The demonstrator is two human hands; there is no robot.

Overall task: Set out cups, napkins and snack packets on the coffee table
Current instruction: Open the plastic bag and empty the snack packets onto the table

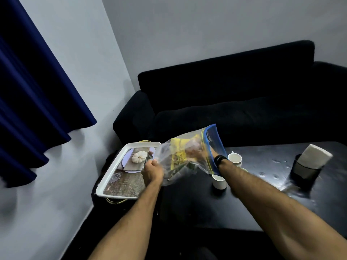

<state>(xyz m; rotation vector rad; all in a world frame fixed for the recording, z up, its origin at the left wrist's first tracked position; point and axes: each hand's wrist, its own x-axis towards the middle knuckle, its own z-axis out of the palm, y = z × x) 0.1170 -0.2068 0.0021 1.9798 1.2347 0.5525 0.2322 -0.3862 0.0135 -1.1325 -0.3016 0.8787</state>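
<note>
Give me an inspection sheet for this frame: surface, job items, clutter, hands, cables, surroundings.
Surface: dark coffee table, glossy, with reflections.
Job's things: two white cups; napkins upright in a dark holder; yellow snack packet inside a clear zip bag.
Clutter: white tray with a printed picture, at the table's left end.
Hands: left hand grips the bag's bottom; right hand is inside the bag.
Cables: yellow cord under the tray.
Surroundings: dark sofa, blue curtain.
</note>
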